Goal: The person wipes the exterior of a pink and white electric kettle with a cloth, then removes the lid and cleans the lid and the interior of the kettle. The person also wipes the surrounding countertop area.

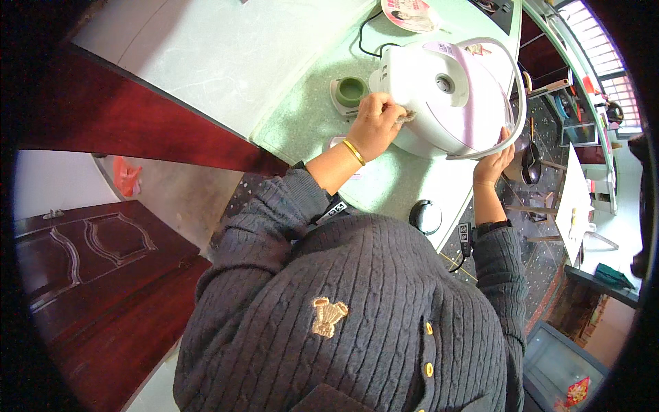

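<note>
A white and lilac rice cooker [414, 95] sits on the pale green speckled countertop [304, 116], its lid down and its carrying handle [521, 98] swung out to the right. Between the bent fingers of my left hand [378, 123] is a small greyish-brown cloth or scrubber [406, 118], pressed against the cooker's side wall. My right hand [494, 164] steadies the cooker at its right edge, fingers laid along the body by the handle. Part of that hand is behind the handle. A gold bangle [354, 152] circles my left wrist.
Left of the cooker, a green cup [351, 91] stands on a small white base. A black cord [361, 38] and a printed hand fan [409, 14] lie behind. Near my body is a round black object [426, 216]. A wok [532, 164] is off to the right.
</note>
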Motion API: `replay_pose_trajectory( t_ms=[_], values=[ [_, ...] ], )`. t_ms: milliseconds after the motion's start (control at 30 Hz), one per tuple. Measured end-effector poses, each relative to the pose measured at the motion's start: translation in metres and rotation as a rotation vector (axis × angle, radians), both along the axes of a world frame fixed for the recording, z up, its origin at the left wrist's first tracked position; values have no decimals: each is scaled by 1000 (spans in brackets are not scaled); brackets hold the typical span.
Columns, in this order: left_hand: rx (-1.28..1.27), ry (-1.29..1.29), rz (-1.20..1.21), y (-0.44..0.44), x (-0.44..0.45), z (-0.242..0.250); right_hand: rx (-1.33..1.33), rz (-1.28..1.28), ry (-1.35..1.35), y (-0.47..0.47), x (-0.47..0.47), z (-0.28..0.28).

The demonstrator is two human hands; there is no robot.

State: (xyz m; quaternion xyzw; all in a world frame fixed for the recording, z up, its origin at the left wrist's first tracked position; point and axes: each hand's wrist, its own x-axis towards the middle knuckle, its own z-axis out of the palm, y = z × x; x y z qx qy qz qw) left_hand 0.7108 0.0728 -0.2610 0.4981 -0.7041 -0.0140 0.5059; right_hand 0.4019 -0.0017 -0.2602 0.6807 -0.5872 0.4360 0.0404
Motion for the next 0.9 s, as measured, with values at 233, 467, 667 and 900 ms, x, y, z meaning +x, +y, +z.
replay_pose_trajectory(
  t_ms=[233, 467, 667, 900],
  values=[
    [60, -66, 128, 3, 32, -19, -16, 30, -9, 1, -1, 0],
    [-78, 22, 29, -3, 21, -19, -30, -28, 23, 0, 1, -1],
    [92, -135, 76, -4, 29, -31, 28, 12, -28, 2, -1, 0],
    [109, 166, 224, -22, 58, -16, -34, -19, 20, 2, 1, -1]
  ],
)
